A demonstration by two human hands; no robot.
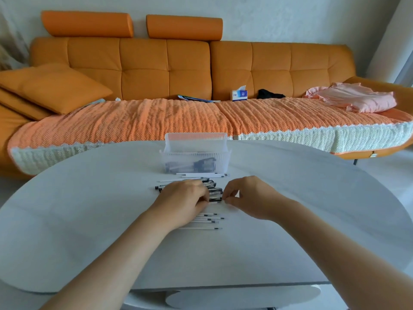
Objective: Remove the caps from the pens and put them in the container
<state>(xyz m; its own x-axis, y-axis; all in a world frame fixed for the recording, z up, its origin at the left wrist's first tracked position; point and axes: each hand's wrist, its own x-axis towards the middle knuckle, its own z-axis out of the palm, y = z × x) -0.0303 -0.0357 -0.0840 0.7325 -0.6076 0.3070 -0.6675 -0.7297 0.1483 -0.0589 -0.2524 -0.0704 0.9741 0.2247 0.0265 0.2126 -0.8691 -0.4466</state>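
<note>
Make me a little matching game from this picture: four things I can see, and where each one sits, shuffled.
Things:
1. clear container
2. tissue box
3. pink cloth
4. capped pens

Places:
A. between the two hands
B. right end of the sofa
C. far side of the table, holding dark items
D. middle of the sofa, against the backrest

Pairs: 1-C, 2-D, 3-B, 4-A

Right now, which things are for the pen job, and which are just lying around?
For the job: the capped pens under the left hand and right hand, the uncapped pens, the clear container.

Just lying about: tissue box, pink cloth, dark cloth, orange cushion, all on the sofa.
</note>
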